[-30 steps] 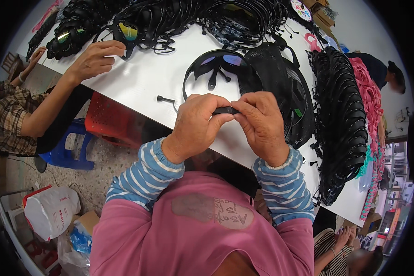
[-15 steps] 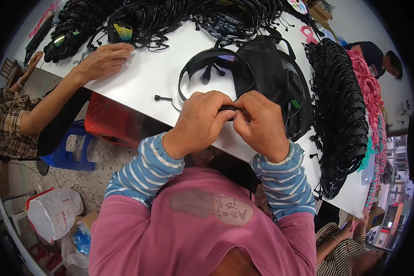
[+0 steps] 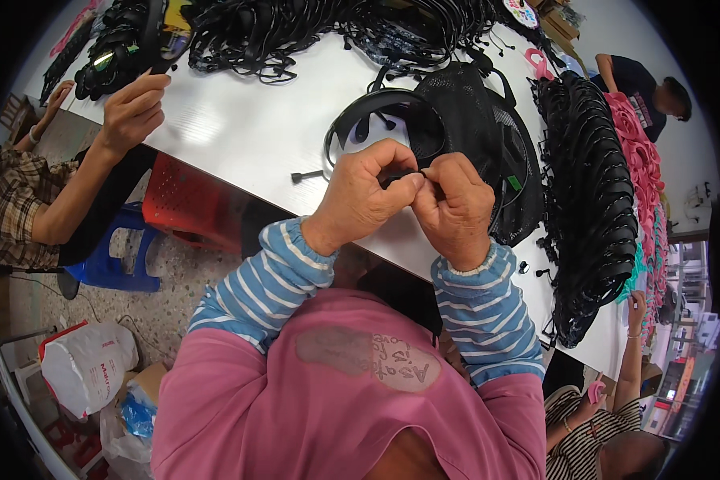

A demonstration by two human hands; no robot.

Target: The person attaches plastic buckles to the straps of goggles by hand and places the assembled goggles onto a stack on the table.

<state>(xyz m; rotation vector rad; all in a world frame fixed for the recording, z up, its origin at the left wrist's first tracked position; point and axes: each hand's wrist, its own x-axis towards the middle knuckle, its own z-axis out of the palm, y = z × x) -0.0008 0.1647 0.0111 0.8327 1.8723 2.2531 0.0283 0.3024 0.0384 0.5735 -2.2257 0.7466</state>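
Observation:
Over the table's near edge, my left hand (image 3: pixel 368 196) and my right hand (image 3: pixel 458 206) meet with thumbs and fingertips pinched together. Between them is a thin black strap (image 3: pixel 391 179), mostly hidden by the fingers. It appears to belong to the black goggles-like piece (image 3: pixel 384 100) lying just beyond, a curved band with dangling small black plugs (image 3: pixel 363 128). A thin lead with a black plug-like end (image 3: pixel 304 176) sticks out left of my left hand. Beyond my right hand lies a black mesh bag (image 3: pixel 456 104) with a small green tag (image 3: pixel 514 182).
Heaps of black strapped pieces cover the table's far side (image 3: pixel 252 36) and right side (image 3: pixel 588 208), beside pink ones (image 3: pixel 636 144). At left, a co-worker's hand (image 3: pixel 132 108) holds a black piece. A red crate (image 3: pixel 188 204) and blue stool (image 3: pixel 120 248) stand below.
My hands have stayed together, shifting slightly, and the goggles-like piece has moved a little right. The left co-worker's hand has lifted a black piece. At lower right another person's arm has risen.

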